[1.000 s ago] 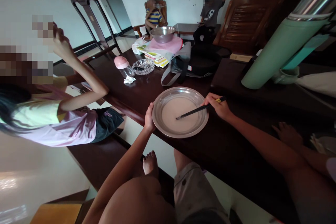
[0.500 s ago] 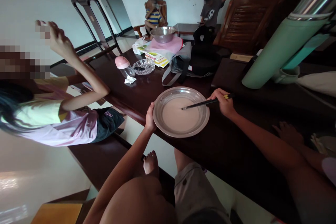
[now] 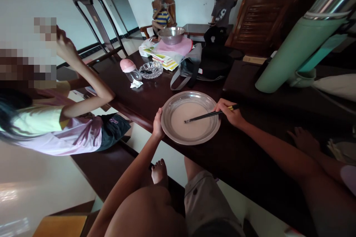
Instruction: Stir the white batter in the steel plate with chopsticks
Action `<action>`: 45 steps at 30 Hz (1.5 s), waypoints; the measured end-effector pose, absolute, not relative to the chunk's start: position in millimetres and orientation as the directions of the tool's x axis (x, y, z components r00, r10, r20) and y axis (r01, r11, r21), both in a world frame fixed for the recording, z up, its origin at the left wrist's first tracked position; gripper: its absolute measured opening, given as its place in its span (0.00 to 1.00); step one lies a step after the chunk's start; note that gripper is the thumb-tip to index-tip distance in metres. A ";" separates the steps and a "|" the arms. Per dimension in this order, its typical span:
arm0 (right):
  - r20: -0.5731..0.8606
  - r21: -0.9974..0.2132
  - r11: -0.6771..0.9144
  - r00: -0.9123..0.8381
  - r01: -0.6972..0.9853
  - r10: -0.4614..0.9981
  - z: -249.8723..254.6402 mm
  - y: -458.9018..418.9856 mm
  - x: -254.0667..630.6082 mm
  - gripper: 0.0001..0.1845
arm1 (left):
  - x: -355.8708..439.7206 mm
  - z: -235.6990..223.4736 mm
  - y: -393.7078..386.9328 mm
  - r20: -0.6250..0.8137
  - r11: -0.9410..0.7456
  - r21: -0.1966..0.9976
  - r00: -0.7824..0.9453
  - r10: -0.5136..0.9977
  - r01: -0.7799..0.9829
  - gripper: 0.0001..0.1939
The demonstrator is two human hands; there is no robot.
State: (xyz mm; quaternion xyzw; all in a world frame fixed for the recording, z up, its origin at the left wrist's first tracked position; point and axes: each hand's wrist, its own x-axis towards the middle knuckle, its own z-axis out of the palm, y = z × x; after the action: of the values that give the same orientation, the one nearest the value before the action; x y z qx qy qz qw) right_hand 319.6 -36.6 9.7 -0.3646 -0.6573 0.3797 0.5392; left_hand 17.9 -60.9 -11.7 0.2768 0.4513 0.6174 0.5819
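A wide metal bowl rests at the edge of the dark table, holding a pale, milky liquid. My left hand grips the bowl's left rim, thumb on top and the other fingers hidden beneath. In my right hand, closed above the bowl's right rim, are black chopsticks with gold bands near the top. Their tips dip into the liquid left of its middle.
Beyond the bowl are a grey bag, a glass ashtray, a pink-capped bottle and another metal bowl on papers. A green thermos stands right. One person sits close left; two others are at the back.
My right hand has moved left and slightly down, over the bowl's rim. The chopstick tips have shifted left and down through the liquid. My left hand keeps its grip on the bowl.
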 end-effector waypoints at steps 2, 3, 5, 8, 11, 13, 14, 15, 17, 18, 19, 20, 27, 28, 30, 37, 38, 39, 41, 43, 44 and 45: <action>0.443 -0.886 0.454 -0.120 0.091 0.888 9.7 -35.6 320.0 0.23 | 18.2 -11.7 -60.7 -0.179 0.080 0.881 -0.173 0.968 -0.466 0.25; 0.454 -0.885 0.458 -0.062 0.082 0.889 9.6 -34.5 320.7 0.24 | 18.3 -11.7 -60.5 -0.178 0.078 0.882 -0.175 0.968 -0.465 0.25; 0.461 -0.887 0.460 0.045 0.032 0.886 9.3 -32.4 322.1 0.26 | 18.3 -11.8 -60.3 -0.182 0.084 0.882 -0.169 0.969 -0.464 0.26; 0.439 -0.898 0.439 -0.025 0.006 0.898 9.1 -32.4 321.6 0.27 | 17.8 -12.0 -60.3 -0.194 0.099 0.878 -0.158 0.968 -0.469 0.27; 0.415 -0.904 0.423 -0.118 0.058 0.902 9.8 -33.9 320.3 0.24 | 17.3 -12.2 -60.5 -0.205 0.107 0.875 -0.161 0.965 -0.473 0.26; 0.427 -0.902 0.429 -0.046 0.050 0.903 10.5 -33.9 320.8 0.25 | 17.3 -12.3 -60.6 -0.204 0.103 0.873 -0.167 0.965 -0.476 0.25; 0.433 -0.901 0.432 0.000 0.029 0.902 10.7 -33.9 321.1 0.26 | 17.4 -12.4 -60.5 -0.201 0.099 0.873 -0.168 0.965 -0.478 0.25; 0.433 -0.901 0.433 0.025 0.006 0.901 10.8 -34.0 321.2 0.26 | 17.5 -12.5 -60.4 -0.197 0.094 0.873 -0.169 0.966 -0.479 0.25; 0.428 -0.904 0.427 -0.016 -0.010 0.904 10.9 -34.8 320.5 0.26 | 17.6 -12.9 -60.2 -0.186 0.085 0.877 -0.172 0.967 -0.474 0.26; 0.423 -0.905 0.424 -0.069 0.007 0.904 11.0 -35.3 319.8 0.25 | 17.6 -13.2 -60.0 -0.180 0.079 0.880 -0.174 0.968 -0.469 0.26; 0.419 -0.904 0.426 -0.115 0.036 0.900 11.0 -35.7 319.1 0.24 | 17.6 -13.4 -59.7 -0.174 0.073 0.883 -0.177 0.969 -0.464 0.25; 0.419 -0.900 0.431 -0.136 0.065 0.898 11.1 -35.7 318.7 0.23 | 17.6 -13.7 -59.5 -0.167 0.068 0.885 -0.179 0.970 -0.460 0.25; 0.433 -0.901 0.433 -0.025 -0.002 0.901 10.2 -34.4 319.8 0.26 | 17.4 -16.1 -58.4 -0.175 0.076 0.875 -0.166 0.971 -0.479 0.26; 0.435 -0.899 0.437 -0.076 0.021 0.897 10.2 -35.1 319.3 0.25 | 17.2 -16.4 -58.4 -0.178 0.077 0.872 -0.167 0.970 -0.483 0.26; 0.443 -0.887 0.454 -0.131 0.080 0.887 10.0 -35.9 318.8 0.23 | 16.7 -16.6 -58.7 -0.174 0.071 0.871 -0.171 0.970 -0.486 0.26; 0.443 -0.896 0.444 -0.071 -0.004 0.894 7.2 -35.4 319.1 0.25 | 17.5 -15.9 -59.8 -0.203 0.092 0.859 -0.168 0.965 -0.504 0.26; 0.439 -0.895 0.445 -0.112 0.025 0.891 7.1 -35.8 318.4 0.24 | 17.5 -16.2 -59.6 -0.198 0.088 0.857 -0.167 0.966 -0.508 0.26; 0.437 -0.892 0.448 -0.135 0.057 0.889 7.2 -36.0 317.9 0.24 | 17.5 -16.5 -59.4 -0.191 0.081 0.857 -0.166 0.967 -0.510 0.26; 0.443 -0.888 0.451 -0.100 0.087 0.891 7.8 -35.9 317.6 0.24 | 17.2 -17.1 -59.0 -0.176 0.068 0.860 -0.169 0.970 -0.506 0.26; 0.452 -0.891 0.452 -0.016 0.051 0.892 8.4 -35.7 318.0 0.25 | 17.0 -17.3 -58.8 -0.174 0.067 0.865 -0.172 0.970 -0.498 0.26; 0.449 -0.893 0.449 0.006 0.025 0.893 8.5 -35.9 318.1 0.26 | 16.9 -17.2 -58.9 -0.178 0.069 0.867 -0.176 0.968 -0.494 0.26; 0.445 -0.896 0.445 0.000 0.009 0.896 8.5 -36.3 318.0 0.26 | 16.9 -16.9 -59.0 -0.182 0.072 0.869 -0.181 0.967 -0.490 0.26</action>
State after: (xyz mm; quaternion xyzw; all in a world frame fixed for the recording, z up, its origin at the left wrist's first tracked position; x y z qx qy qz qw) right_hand 318.0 -36.3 8.5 -0.3752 -0.6027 0.3701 0.5992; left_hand 16.9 -59.0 -16.9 0.2677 0.4450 0.6265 0.5811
